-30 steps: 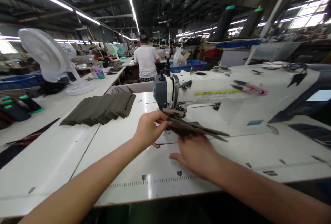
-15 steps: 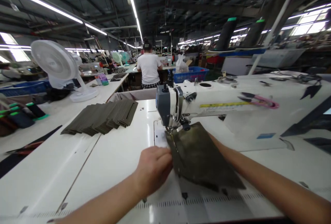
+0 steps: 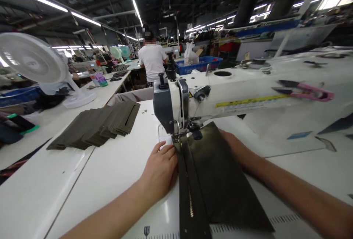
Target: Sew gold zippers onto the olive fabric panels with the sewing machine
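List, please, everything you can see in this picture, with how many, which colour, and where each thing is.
sewing machine: 1, white and grey, centre, on the work table
work table: 1, white, under the machine and the hands
fabric piece: 1, dark olive, in front of the machine's needle area
zipper: 1, gold-coloured teeth, along the fabric piece
fabric stack: 1 pile, dark olive, left of the machine
thread snips: 1 pair, pink and black, right of the machine
fan: 1, white, far left
crate: 1, blue, far back
co-worker: 1, white shirt, far back, facing away
left hand: 1, flat against the fabric piece's left side
right hand: 1, mostly hidden behind the fabric piece
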